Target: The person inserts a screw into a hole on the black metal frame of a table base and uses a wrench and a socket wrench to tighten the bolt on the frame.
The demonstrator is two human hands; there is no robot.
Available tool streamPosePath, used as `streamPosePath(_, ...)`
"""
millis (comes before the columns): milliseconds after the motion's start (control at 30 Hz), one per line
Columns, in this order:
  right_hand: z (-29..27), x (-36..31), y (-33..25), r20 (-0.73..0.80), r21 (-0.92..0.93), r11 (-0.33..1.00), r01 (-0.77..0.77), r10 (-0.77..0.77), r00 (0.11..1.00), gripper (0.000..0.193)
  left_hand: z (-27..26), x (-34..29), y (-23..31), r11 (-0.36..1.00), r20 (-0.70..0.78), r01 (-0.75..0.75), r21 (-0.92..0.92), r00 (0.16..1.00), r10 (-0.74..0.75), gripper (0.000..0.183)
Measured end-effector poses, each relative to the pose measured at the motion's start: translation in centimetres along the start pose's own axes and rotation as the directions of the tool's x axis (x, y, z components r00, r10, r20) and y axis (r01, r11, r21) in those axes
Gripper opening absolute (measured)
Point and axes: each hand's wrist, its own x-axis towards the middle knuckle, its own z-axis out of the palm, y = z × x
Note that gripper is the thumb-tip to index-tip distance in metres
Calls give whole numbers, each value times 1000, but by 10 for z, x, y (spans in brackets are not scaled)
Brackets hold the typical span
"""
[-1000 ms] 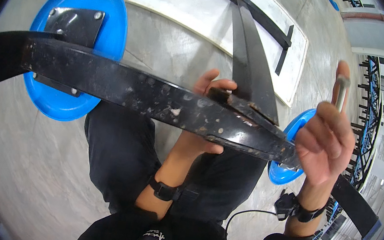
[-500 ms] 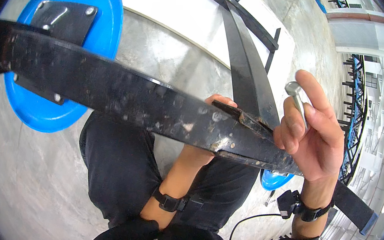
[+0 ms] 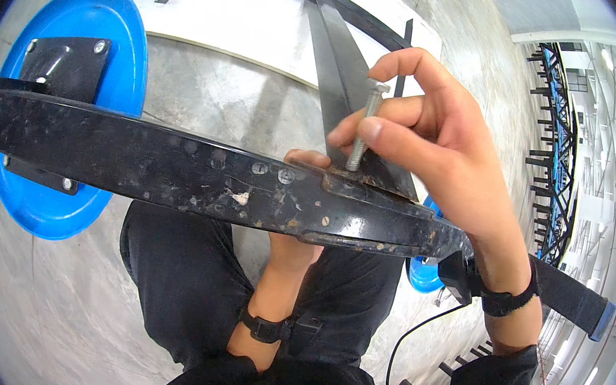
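the right hand (image 3: 452, 145) pinched a silvery threaded bolt (image 3: 357, 152) between thumb and bent fingers, with the index finger arched clear above the bolt's head. the bolt stood near upright, head up and leaning a little to the right, its tip right at the rust-edged flange (image 3: 377, 192) along the upper edge of the curved black steel beam (image 3: 143, 157); whether the tip touched metal could not be told. the left hand (image 3: 295, 251) was mostly behind the beam, fingertips showing at its upper edge and the palm below its lower edge, so how firmly it gripped could not be told.

the step in hand looked like lining the bolt up with the flange, just in front of the tapered black post (image 3: 337, 50). doing it well called for a light pinch high on the shank, leaving the lower thread bare, and for squaring the bolt to the metal. a tilted start could have caught the thread. a steady left hand mattered too, since the beam was long and carried a round blue seat (image 3: 138, 56) near its left end, whose weight might have swung it.
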Motion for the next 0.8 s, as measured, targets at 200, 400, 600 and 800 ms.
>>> streamPosePath(200,6,6,1,-97,-160,987,-24,8,995,17,-8,1,-4,999,18,31,25,999,-31,38)
streamPosePath(400,9,8,17,-204,-246,965,95,-148,968,18,-29,-5,-8,995,168,-51,90,985,36,55)
streamPosePath(600,8,16,10,-173,-341,938,65,-131,976,19,-30,-1,-9,972,246,43,-230,969,15,52)
streamPosePath(800,10,18,7,-144,-469,882,37,-117,983,17,-20,-5,-9,993,-56,-41,-110,998,35,47)
